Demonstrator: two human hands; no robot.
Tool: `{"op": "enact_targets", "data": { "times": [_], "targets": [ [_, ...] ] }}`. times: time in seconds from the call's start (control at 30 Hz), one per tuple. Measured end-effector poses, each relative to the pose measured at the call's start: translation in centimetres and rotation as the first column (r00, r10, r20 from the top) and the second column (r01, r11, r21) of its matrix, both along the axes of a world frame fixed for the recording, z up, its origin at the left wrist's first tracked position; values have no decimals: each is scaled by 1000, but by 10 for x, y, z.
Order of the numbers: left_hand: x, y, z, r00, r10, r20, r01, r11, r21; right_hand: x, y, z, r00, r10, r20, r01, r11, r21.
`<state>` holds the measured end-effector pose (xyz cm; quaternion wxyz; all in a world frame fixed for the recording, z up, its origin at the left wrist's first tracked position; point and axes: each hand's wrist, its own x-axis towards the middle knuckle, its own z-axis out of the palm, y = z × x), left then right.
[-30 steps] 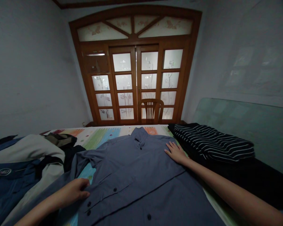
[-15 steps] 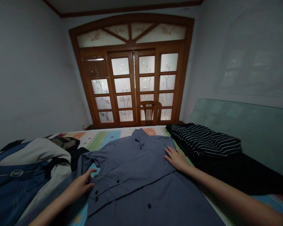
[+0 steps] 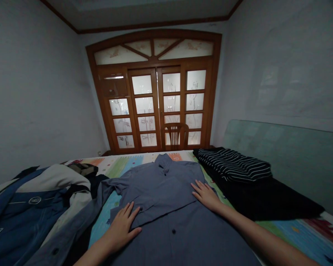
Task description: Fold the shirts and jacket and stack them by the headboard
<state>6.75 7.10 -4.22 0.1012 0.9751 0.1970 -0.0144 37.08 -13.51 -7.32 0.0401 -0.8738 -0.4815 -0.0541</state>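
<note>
A blue-grey button shirt (image 3: 180, 218) lies spread out, its collar pointing away from me. One sleeve is folded across the chest, while the other stretches out to the left toward a pile of clothes. My left hand (image 3: 123, 223) rests on the left side of the shirt, over the end of the folded sleeve, fingers apart. Flat on the right side of the chest lies my right hand (image 3: 207, 195), its fingers also spread. Neither hand grips anything.
A blue and light-grey jacket (image 3: 39, 218) lies heaped at the left. Black clothing (image 3: 263, 203) and a striped black garment (image 3: 238, 164) are stacked at the right. The shirt lies on a colourful bedspread (image 3: 124, 164). Behind stand a wooden chair (image 3: 177, 127) and a pale green headboard (image 3: 283, 151).
My left hand has moved right onto the shirt and flattened, its fingers now spread. My right hand stays at about the same place. The camera view has tilted up slightly.
</note>
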Motion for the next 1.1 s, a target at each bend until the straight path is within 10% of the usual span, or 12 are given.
{"op": "enact_targets", "data": {
  "times": [0.6, 0.83, 0.97, 1.1],
  "targets": [
    [-23, -4, -20, 984, 112, 137, -113, 994, 3, 31, 32, 6, 934, -356, -9, 356, 934, -12],
    [-20, 4, -20, 924, 283, 258, -234, 951, -202, 38, 32, 3, 906, -421, 31, 420, 907, 42],
    [-24, 31, -10, 593, 692, 412, -394, 696, -601, 37, 29, 2, 913, -402, 68, 397, 914, 84],
    [-39, 53, 4, 279, 957, 74, -40, 88, -995, 37, 27, 2, 923, -371, 106, 359, 926, 116]
  ]
}}
